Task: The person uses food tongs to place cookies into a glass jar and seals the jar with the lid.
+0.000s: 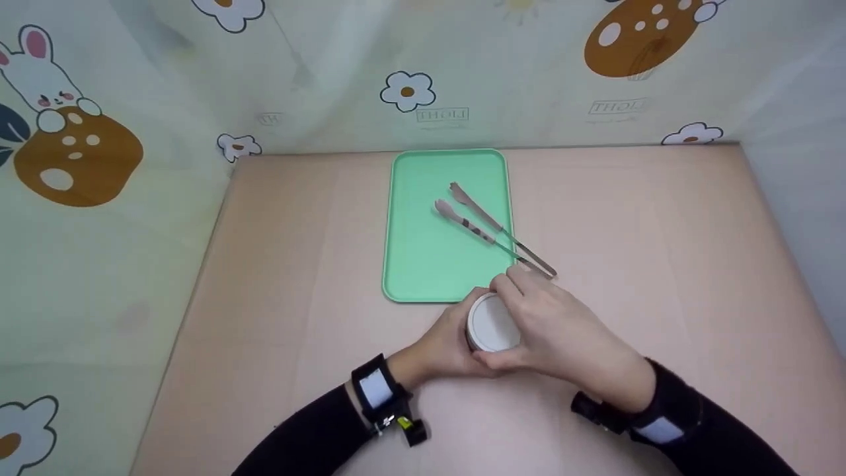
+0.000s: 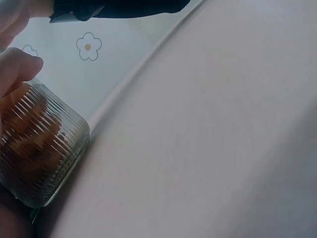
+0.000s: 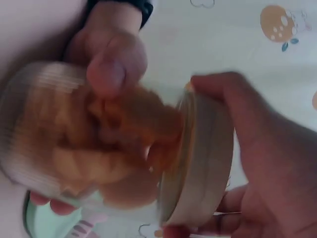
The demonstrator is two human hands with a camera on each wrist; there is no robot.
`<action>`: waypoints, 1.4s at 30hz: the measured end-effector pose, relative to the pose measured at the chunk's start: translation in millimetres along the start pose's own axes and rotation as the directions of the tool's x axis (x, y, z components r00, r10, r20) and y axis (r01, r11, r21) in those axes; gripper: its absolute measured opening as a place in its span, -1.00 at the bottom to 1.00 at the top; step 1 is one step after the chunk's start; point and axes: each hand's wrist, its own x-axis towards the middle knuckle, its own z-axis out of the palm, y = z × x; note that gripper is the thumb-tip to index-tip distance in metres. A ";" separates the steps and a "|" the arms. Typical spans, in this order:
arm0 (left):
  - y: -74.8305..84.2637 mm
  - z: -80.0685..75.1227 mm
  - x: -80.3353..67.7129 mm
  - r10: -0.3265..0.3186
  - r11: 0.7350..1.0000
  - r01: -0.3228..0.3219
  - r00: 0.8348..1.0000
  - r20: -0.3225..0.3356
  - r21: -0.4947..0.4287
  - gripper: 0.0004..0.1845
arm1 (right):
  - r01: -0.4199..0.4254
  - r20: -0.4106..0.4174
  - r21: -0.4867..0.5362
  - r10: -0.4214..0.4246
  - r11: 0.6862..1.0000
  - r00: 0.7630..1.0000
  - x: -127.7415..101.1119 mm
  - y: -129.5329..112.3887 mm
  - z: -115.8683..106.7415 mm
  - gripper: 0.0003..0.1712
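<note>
One jar [image 1: 492, 324], one tray [image 1: 423, 264], one tongs [image 1: 492, 231]

Both arms wear long black sleeves. The left wrist [image 1: 378, 391] carries a black strap with a white panel and a small black-and-yellow clip beside it. The right wrist [image 1: 651, 423] carries a matching black strap, white panel showing. Both hands bare.

Ribbed clear glass jar [image 1: 481, 330] full of orange-brown snacks, sitting on the tabletop [image 1: 661, 264] just in front of the green tray [image 1: 423, 264]. Its round white lid [image 1: 492, 322] is tilted, lifted at one side.
</note>
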 end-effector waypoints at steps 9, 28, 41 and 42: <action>0.0 0.6 -0.5 -0.022 0.998 0.022 1.000 0.003 -0.062 0.03 | 0.129 0.107 0.019 -0.130 0.991 0.986 0.6 8.8 -19.3 0.06; -4.2 1.8 -1.5 0.006 1.000 -0.005 1.000 0.006 -0.029 0.09 | 0.153 -0.024 -0.090 -0.155 0.984 0.988 2.2 9.5 9.9 -0.17; 2.6 0.1 -1.5 -0.065 0.993 0.067 0.998 0.018 -0.101 0.06 | 0.416 0.069 0.086 -0.422 0.905 0.904 12.8 29.9 -3.3 -0.18; 2.9 -0.5 -1.6 -0.069 0.992 0.071 0.997 0.022 -0.104 0.05 | 0.424 0.057 0.075 -0.429 0.902 0.902 14.1 31.7 -0.3 -0.20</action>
